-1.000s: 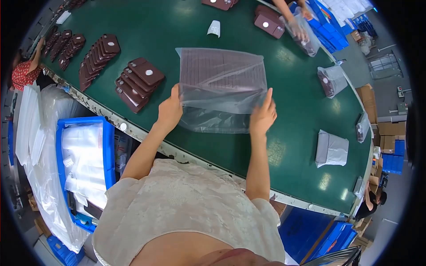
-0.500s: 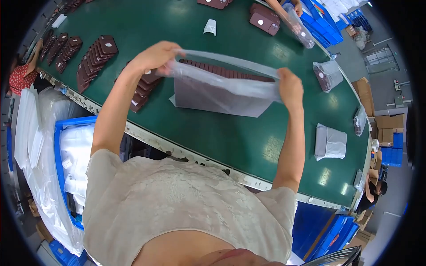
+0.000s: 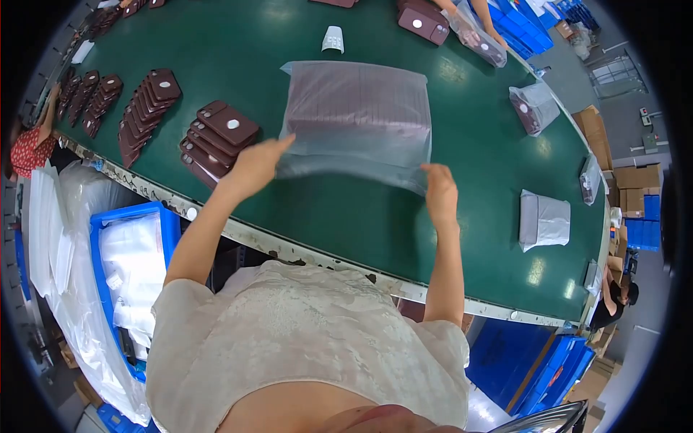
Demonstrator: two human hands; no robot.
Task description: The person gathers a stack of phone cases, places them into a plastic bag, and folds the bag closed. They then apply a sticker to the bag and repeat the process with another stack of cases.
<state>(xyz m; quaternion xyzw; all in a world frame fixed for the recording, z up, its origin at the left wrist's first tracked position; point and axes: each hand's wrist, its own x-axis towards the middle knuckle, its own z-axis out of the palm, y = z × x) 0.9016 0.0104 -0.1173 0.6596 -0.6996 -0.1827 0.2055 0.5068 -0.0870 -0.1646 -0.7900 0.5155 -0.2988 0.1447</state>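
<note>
A translucent plastic bag lies on the green table with a row of brown phone cases inside it. The bag's open edge faces me. At its lower left corner my left hand has its fingers closed on the plastic. My right hand is closed at the lower right corner, pinching the bag's edge. Left of the bag, near my left hand, lies a fanned stack of brown phone cases, some with white round stickers.
More fanned brown cases lie at the left. A white piece sits beyond the bag. Wrapped packages stand at the right. A co-worker's hands hold another bag at the top right. A blue bin is below left.
Both my hands have moved down toward me, drawing the bag over the row of cases. The row now lies tipped away from me, fully covered by the plastic.
</note>
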